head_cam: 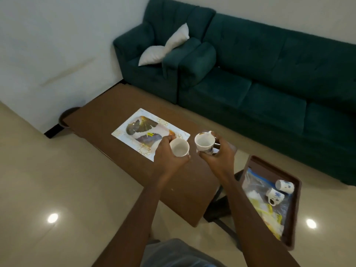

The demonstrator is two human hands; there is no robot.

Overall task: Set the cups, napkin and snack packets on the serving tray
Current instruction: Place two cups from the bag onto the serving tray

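A white serving tray with a leaf pattern lies on the long brown table. My left hand grips a white cup just above the tray's near right corner. Beside it, my right hand holds a second white cup with blue flowers, upright, over the table to the right of the tray. On a dark brown tray at the lower right lie two more flowered cups on their sides, over clear bags with snack packets and something white.
A dark green sofa and armchair with two white cushions stand behind the table. A dark round object sits on the floor at the table's far left end. Glossy beige floor tiles surround the table.
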